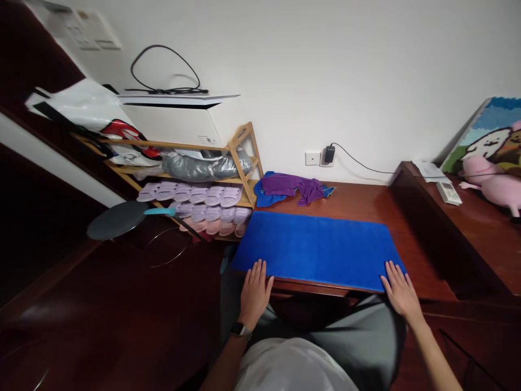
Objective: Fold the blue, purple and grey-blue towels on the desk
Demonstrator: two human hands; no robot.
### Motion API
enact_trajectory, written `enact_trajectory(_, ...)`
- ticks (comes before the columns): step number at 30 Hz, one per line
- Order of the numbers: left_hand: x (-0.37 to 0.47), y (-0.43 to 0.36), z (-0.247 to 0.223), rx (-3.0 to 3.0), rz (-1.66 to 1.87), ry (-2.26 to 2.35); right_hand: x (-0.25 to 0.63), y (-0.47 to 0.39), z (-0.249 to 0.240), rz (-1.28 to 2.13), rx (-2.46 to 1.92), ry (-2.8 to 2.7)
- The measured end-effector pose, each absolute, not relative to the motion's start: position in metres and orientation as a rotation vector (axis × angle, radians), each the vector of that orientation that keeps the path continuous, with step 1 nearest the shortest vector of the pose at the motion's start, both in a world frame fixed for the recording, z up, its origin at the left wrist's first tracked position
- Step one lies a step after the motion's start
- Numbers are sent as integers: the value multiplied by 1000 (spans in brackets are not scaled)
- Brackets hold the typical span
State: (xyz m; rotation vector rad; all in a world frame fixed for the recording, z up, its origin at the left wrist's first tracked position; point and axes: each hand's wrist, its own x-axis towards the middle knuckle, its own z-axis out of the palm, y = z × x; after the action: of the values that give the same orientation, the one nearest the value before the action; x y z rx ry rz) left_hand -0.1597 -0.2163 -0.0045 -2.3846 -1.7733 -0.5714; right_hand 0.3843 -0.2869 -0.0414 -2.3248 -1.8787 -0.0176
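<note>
A flat blue cloth point(321, 250) lies spread out on the reddish-brown wooden desk point(362, 201). My left hand point(255, 293) rests palm down at its near left corner, fingers stretched forward, with a watch point(239, 329) on that wrist. At the near right corner, my right hand point(401, 290) lies flat, its fingertips on the cloth's edge. Neither hand grips anything. Behind the blue cloth, against the wall, sits a crumpled purple cloth point(291, 185) on top of a crumpled blue cloth point(266, 199).
Left of the desk stands a wooden rack point(240, 157) with several slippers point(199, 194) and a white box point(175, 125). A round stool point(118, 220) is further left. On the raised right surface are a remote control point(449, 193) and a pink plush toy point(494, 182). A plugged-in adapter point(329, 154) trails a cable.
</note>
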Motion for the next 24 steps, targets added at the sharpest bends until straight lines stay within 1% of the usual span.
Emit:
enact_trajectory(4, -174, -210, 4, -2265, -673, -1863, 376, -281, -37, 3, -2378, -1831)
enact_trajectory(7, -170, -179, 26, -2367, -714, -1815, 326, -258, -16, -39, -2292, -1871)
enact_trajectory(11, -110, -140, 47, -2688, -646, -1554, 219, -214, 13, 23, -1954, -2094)
enact_trajectory(13, -66, -136, 44, -2813, -607, -1398, 173, -197, 17, 79, -1832, -2171)
enact_trajectory(15, -32, -140, 34, -2878, -566, -1320, 148, -189, 13, 113, -1802, -2199)
enact_trajectory(17, -22, -146, 20, -2867, -545, -1373, 150, -192, 5, 126, -1837, -2192)
enact_trajectory(19, -42, -149, 7, -2781, -541, -1538, 177, -202, -5, 126, -1917, -2155)
enact_trajectory(22, -109, -145, -4, -2519, -557, -1862, 244, -227, -16, 115, -2149, -2017)
enact_trajectory(24, -157, -142, -8, -2350, -587, -1976, 289, -244, -20, 112, -2315, -1895)
